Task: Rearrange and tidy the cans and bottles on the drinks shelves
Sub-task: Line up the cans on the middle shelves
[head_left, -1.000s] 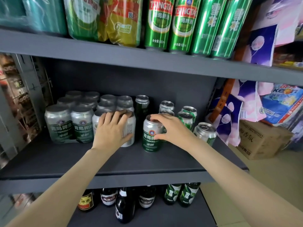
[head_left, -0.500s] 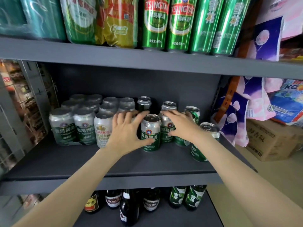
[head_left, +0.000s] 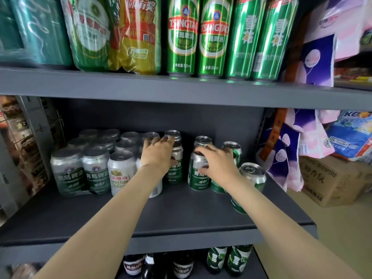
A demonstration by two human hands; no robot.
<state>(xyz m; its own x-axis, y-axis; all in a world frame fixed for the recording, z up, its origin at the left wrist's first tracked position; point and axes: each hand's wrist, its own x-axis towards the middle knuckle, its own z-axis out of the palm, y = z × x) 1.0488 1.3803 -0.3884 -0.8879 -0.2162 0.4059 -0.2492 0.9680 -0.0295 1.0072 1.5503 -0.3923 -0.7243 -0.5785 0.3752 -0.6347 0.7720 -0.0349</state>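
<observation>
Whereas half a second ago it cupped the front can, the left hand (head_left: 159,154) now clamps its fingers on a can (head_left: 175,164) set deeper at frame centre, while the right hand (head_left: 217,164) grips the neighbouring can (head_left: 196,174), so a straight middle-shelf (head_left: 181,208) row is forming.
</observation>
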